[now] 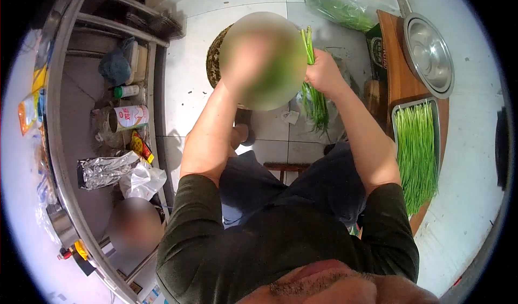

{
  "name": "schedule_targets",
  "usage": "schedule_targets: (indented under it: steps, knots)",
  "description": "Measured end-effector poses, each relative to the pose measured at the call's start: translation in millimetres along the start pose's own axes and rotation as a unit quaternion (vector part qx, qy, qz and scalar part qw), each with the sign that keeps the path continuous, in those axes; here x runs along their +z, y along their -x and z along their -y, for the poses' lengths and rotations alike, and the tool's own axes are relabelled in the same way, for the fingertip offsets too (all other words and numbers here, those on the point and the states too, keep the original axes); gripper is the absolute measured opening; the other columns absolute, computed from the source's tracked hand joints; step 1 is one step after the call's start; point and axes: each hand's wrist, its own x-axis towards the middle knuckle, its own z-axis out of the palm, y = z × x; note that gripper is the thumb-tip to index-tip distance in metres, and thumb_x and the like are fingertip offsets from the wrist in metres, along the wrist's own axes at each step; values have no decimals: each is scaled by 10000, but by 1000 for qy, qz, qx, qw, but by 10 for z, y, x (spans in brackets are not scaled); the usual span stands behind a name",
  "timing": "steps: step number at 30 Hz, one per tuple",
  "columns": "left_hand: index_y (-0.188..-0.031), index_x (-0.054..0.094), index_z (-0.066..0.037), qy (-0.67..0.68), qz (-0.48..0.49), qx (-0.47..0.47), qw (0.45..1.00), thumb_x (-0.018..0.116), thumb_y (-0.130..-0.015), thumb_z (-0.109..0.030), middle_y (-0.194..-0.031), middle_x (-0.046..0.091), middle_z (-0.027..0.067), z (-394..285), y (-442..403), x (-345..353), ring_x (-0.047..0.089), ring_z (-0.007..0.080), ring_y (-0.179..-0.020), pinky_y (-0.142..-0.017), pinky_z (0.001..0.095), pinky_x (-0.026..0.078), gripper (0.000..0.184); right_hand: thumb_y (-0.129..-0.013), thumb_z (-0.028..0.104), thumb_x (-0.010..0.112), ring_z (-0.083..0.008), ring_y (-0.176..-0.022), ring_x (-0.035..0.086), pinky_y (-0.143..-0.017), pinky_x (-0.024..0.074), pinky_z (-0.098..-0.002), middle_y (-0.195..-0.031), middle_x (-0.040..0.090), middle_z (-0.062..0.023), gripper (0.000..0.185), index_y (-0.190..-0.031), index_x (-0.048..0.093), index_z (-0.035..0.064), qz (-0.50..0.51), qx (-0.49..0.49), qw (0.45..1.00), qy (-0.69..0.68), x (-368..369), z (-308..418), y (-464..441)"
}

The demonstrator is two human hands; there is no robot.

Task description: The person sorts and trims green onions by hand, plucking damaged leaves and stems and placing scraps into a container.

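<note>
My right hand (326,74) is closed around a bunch of garlic chives (315,107). The pale stem ends stick up above the fist and the green leaves hang below it. My left hand (251,56) reaches over a round, dark-rimmed container (213,56) on the floor. A blurred patch covers that hand and most of the container, so its fingers cannot be made out. Green shows through the blur between my two hands. To the right, a metal tray (395,137) holds many more garlic chives (416,158), laid lengthwise.
A steel bowl (429,56) stands on the brown board (399,83) beyond the tray. A plastic bag of greens (340,7) lies at the top. On the left, a shelf (160,115) holds a tin (129,118), a small bottle (127,91) and a white plastic bag (143,180).
</note>
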Motion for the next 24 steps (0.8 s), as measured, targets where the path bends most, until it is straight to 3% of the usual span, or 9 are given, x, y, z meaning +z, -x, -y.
schedule_targets:
  steps: [1,4,7,9,10,13,19,22,24]
  knots:
    - [-1106,625,-61,3,-12,6,1000,613,-903,-249,-1058,639,48,16,-15,-43,613,160,-937,-776,316,516,278,-842,155,683,-62,-552,482,-507,376,-239,-649,559,16,141,-856,610,36,4,14,1000,12,-25,32,13]
    - [-1109,628,-65,-165,-5,89,982,618,-893,-236,-1063,645,67,62,-71,-232,623,179,-943,-788,328,518,275,-763,365,703,-229,-619,635,-611,493,-363,-690,665,-138,421,-874,627,-34,-31,82,990,115,-91,32,-26]
    - [-1120,621,-68,-252,-12,139,958,599,-902,-219,-1066,636,79,224,-88,-185,618,195,-947,-797,341,511,265,-772,394,687,-279,-630,646,-607,489,-389,-696,664,-165,436,-851,614,-29,-48,40,989,137,-79,-68,-50]
    - [-1129,614,-69,-297,-18,166,940,582,-912,-206,-1067,628,86,326,-98,-104,612,205,-949,-803,349,505,258,-804,306,694,-175,-620,598,-600,473,-324,-707,653,-86,340,-896,624,-13,-66,-10,981,181,-40,-145,-68]
    - [-1149,611,-67,-290,0,169,942,580,-918,-200,-1099,625,83,229,-67,-43,606,202,-979,-830,344,499,269,-820,263,698,-123,-615,574,-596,465,-291,-713,647,-46,293,-918,629,-5,-75,-34,976,203,-20,-151,-70]
    - [-1203,595,-64,-278,35,162,946,568,-938,-215,-1160,616,72,-101,99,152,591,186,-1033,-880,332,488,306,-808,320,695,-161,-671,622,-659,490,-314,-757,678,-70,368,-961,637,-10,-114,-88,964,223,57,-48,-3]
    - [-1249,562,-65,4,54,43,998,559,-950,-267,-1173,608,60,-10,97,127,583,173,-1047,-885,332,487,361,-806,348,703,-147,-608,619,-593,488,-317,-734,676,-90,376,-926,656,-6,-114,21,970,213,-92,73,-51]
    - [-1239,572,-65,74,40,-45,995,553,-952,-283,-1172,611,54,48,61,28,580,166,-1050,-884,318,486,361,-805,324,676,-261,-627,653,-607,502,-387,-697,661,-157,341,-903,670,-3,-179,80,969,153,-274,305,-13]
    - [-1226,574,-71,21,42,-21,999,560,-950,-261,-1152,606,51,16,48,32,578,151,-1014,-854,314,496,336,-791,331,690,-197,-582,630,-574,493,-355,-673,655,-112,335,-859,674,3,-158,56,978,125,-310,150,-57]
